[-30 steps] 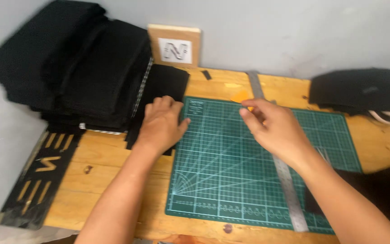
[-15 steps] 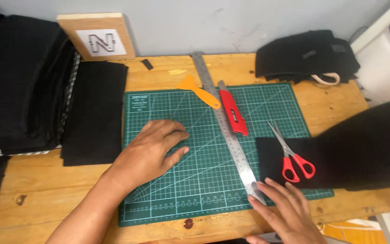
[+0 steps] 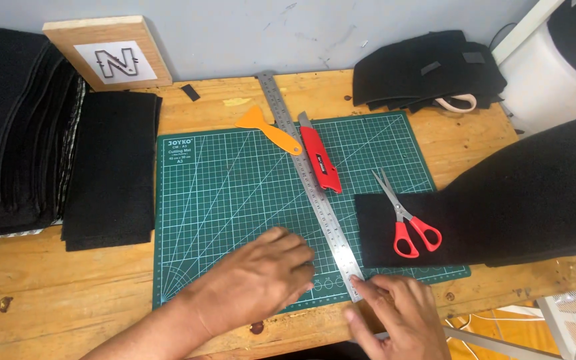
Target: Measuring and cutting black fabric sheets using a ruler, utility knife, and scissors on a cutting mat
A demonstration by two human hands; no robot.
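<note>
Left hand flat, open on green cutting mat; right hand open, fingertips touching steel ruler at mat's near edge, gripping nothing

Single head-worn view, looking steeply down from close above at the wooden table and green cutting mat; far edge meets grey wall.

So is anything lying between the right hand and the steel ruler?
Nothing visible: the right hand has its fingertips right at the near end of the steel ruler, on the green cutting mat.
</note>
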